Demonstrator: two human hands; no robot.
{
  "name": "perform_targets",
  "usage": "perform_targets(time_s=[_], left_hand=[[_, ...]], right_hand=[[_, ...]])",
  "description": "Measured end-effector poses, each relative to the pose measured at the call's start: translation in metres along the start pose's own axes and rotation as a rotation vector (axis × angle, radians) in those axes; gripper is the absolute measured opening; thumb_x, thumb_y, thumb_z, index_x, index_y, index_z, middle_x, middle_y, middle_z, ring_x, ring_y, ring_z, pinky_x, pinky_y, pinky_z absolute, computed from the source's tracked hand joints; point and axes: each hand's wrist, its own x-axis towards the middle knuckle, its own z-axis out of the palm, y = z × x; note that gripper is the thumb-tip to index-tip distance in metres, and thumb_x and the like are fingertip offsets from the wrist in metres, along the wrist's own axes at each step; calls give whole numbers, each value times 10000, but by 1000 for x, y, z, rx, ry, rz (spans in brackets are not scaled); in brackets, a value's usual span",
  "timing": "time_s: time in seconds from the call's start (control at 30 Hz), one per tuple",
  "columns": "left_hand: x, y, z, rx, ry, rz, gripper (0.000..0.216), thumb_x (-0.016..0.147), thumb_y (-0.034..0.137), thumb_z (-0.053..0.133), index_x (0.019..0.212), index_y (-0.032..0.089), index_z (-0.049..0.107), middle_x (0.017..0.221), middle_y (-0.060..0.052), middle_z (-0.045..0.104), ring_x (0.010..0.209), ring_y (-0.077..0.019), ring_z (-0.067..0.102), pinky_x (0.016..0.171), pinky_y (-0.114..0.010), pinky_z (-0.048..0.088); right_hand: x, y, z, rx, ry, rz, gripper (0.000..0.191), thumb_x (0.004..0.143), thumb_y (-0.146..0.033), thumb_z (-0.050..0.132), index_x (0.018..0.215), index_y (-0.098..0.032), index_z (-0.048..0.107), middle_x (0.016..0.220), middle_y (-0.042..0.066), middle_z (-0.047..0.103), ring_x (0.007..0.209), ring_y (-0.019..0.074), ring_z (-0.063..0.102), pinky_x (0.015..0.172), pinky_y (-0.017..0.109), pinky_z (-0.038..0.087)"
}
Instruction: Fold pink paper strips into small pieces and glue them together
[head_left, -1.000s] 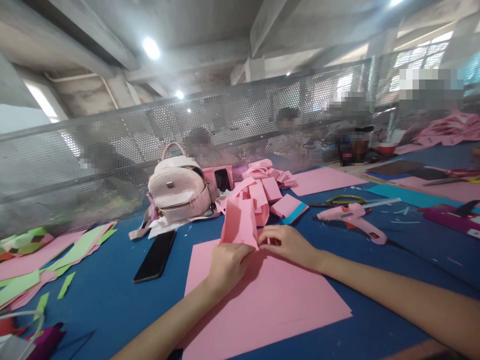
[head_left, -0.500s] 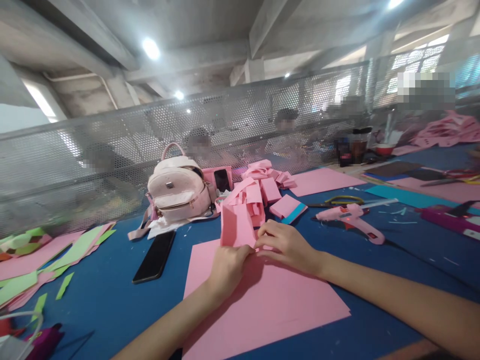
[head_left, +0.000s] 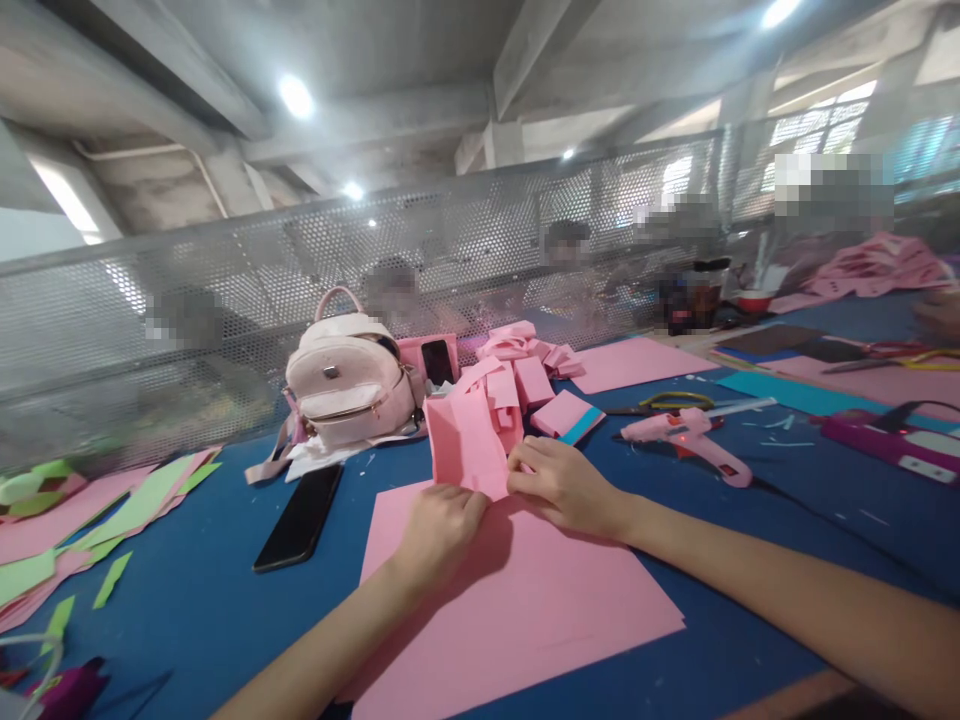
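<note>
A folded pink paper piece stands upright at the far edge of a large pink sheet on the blue table. My left hand is closed on its lower left edge. My right hand pinches its lower right edge, fingers curled. Behind it lies a heap of folded pink paper pieces.
A pink backpack stands at the back left with a black phone in front of it. A pink glue gun and scissors lie to the right. Green and pink scraps cover the left. A perforated metal screen borders the table.
The view has shifted slightly, so everything sits a little further left. Both hands keep their hold on the folded pink piece, which now leans a bit more to the left.
</note>
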Motion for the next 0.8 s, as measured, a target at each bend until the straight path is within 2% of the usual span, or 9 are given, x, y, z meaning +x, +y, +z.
perform_targets(time_s=[0.2, 0.3, 0.4, 0.47, 0.53, 0.6, 0.7, 0.8], left_hand=[[-4, 4, -2, 111, 8, 157, 245, 753, -27, 567, 623, 177, 531, 522, 6, 571, 479, -160, 547, 523, -297, 351], [-6, 12, 0, 170, 4, 212, 238, 733, -54, 566, 653, 168, 539, 549, 0, 586, 476, -159, 550, 521, -292, 370], [-7, 26, 2, 233, -8, 219, 213, 706, -66, 574, 678, 145, 564, 595, -31, 618, 499, -171, 574, 503, -283, 380], [-10, 38, 4, 284, -21, 182, 160, 699, -35, 591, 681, 124, 594, 591, -55, 620, 496, -190, 578, 479, -286, 382], [-13, 51, 5, 366, -72, 87, 99, 688, 12, 622, 746, 81, 662, 614, -89, 639, 522, -220, 600, 488, -308, 418], [-17, 62, 6, 415, -121, 28, 207, 667, 31, 652, 863, 32, 717, 691, -134, 680, 596, -250, 645, 536, -334, 468], [-22, 71, 4, 440, -188, -12, 365, 664, 47, 679, 1022, 5, 734, 828, -196, 724, 704, -275, 692, 635, -368, 526], [-22, 73, 0, 431, -287, -38, 374, 677, 54, 678, 1043, 10, 744, 855, -210, 732, 730, -282, 705, 629, -356, 536]], right_hand=[[-4, 6, 2, -71, -43, -48, 93, 928, -140, 550, 872, -176, 615, 943, 46, 612, 846, 194, 454, 754, 321, 338], [-5, 3, 3, -177, -8, -147, 158, 955, -117, 502, 884, -170, 633, 966, 62, 641, 859, 199, 490, 777, 337, 352], [-5, -7, 6, -224, 5, -282, 230, 974, -75, 445, 935, -146, 660, 1002, 86, 668, 953, 217, 544, 864, 361, 384], [-5, -18, 13, -218, -20, -310, 234, 972, -67, 443, 974, -111, 673, 978, 103, 681, 934, 223, 574, 881, 369, 417], [-6, -29, 24, -181, -62, -290, 231, 959, -56, 451, 959, -91, 679, 888, 101, 687, 830, 218, 595, 825, 363, 465], [-6, -38, 34, -125, -118, -234, 243, 943, -35, 446, 968, -80, 683, 859, 109, 698, 793, 227, 620, 770, 364, 505], [-3, -47, 40, 4, -161, -102, 293, 925, 3, 425, 1066, -61, 674, 998, 154, 725, 926, 253, 666, 848, 381, 542], [6, -52, 32, 252, -197, 21, 353, 905, 10, 445, 1190, -73, 635, 1185, 164, 695, 1095, 243, 647, 979, 370, 523]])
